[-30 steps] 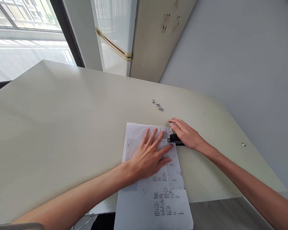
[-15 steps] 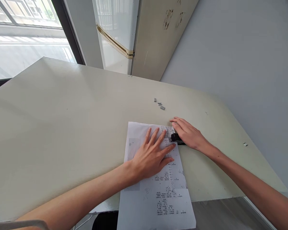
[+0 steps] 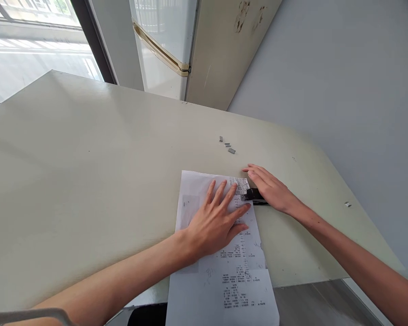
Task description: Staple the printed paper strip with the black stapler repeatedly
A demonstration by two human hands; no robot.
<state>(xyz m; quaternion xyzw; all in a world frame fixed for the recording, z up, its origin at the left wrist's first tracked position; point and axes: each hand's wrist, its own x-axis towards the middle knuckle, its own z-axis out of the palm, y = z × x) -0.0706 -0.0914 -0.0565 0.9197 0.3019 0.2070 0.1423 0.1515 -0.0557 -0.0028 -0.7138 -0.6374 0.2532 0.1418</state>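
Observation:
A stack of white printed sheets (image 3: 221,290) lies on the table, its near end reaching past the front edge. My left hand (image 3: 216,222) presses flat on the paper with its fingers spread. At the sheets' far right corner, a black stapler (image 3: 255,196) has its front end over the printed side. My right hand (image 3: 270,188) lies palm down over the stapler's rear, fingers stretched out to the left beyond it rather than wrapped round it. The palm hides the stapler's back part, and I cannot tell how firmly it touches.
Several small strips of staples (image 3: 231,151) lie beyond the paper on the pale table (image 3: 105,190). A small whitish bit (image 3: 347,204) sits near the table's right edge. Past the far edge stands a fridge (image 3: 166,81), with a grey wall (image 3: 343,81) on the right.
My right hand has shifted slightly to the right and eased up, so more of the stapler's top shows. My left hand and the sheets stay in place; the view tilts a little.

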